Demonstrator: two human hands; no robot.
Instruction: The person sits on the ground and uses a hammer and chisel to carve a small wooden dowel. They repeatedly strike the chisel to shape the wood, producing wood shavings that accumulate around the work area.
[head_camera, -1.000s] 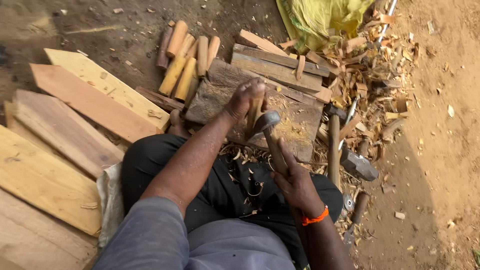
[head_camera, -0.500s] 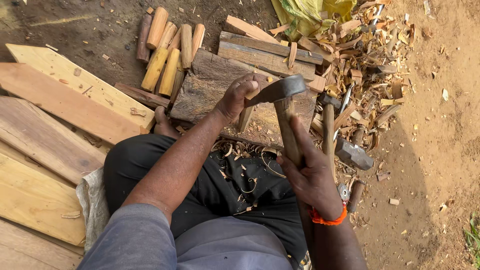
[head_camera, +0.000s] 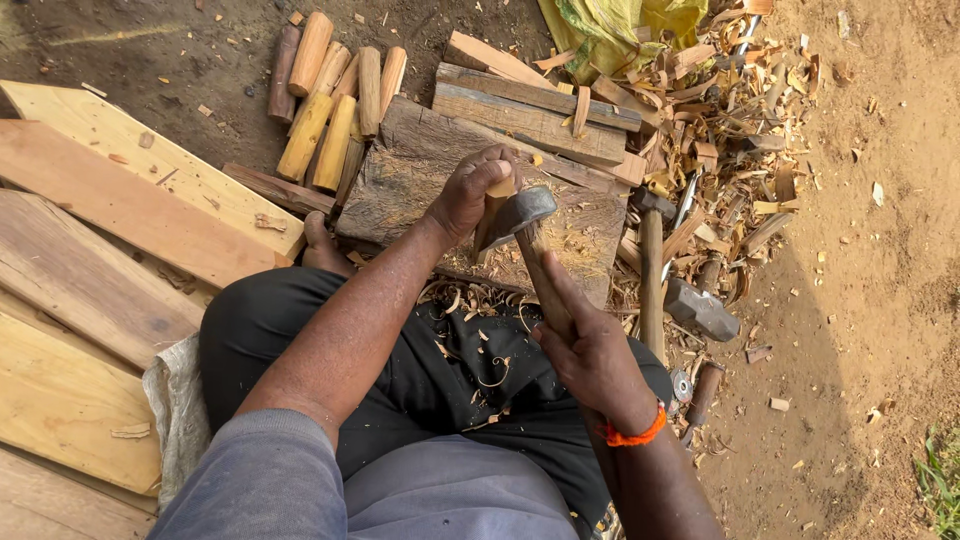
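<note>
Along the left edge I am seeing pale wooden planks (head_camera: 110, 260) lying side by side on the dirt, with a grey sack (head_camera: 178, 410) tucked against my thigh. Further in, a cluster of short rounded wooden pegs (head_camera: 330, 110) is lying near the far end of a dark chopping block (head_camera: 420, 165) that is sitting just past my knees. My left hand (head_camera: 468, 192) is closing tightly around a small upright wooden piece (head_camera: 492, 205), holding it on end on the block; my fingers are hiding most of it. My right hand (head_camera: 585, 345) is gripping the wooden handle of an adze-like tool (head_camera: 520, 215), whose metal head is sitting against the piece just beside my left thumb. Curled shavings (head_camera: 470, 300) are littering my dark trousers. To the right a hammer (head_camera: 650, 270) is lying on the ground beside a heavy metal head (head_camera: 700, 308), both well apart from my hands. Beyond them, offcuts and chips (head_camera: 720, 130) are piling up by a yellow-green bag (head_camera: 620, 30).
</note>
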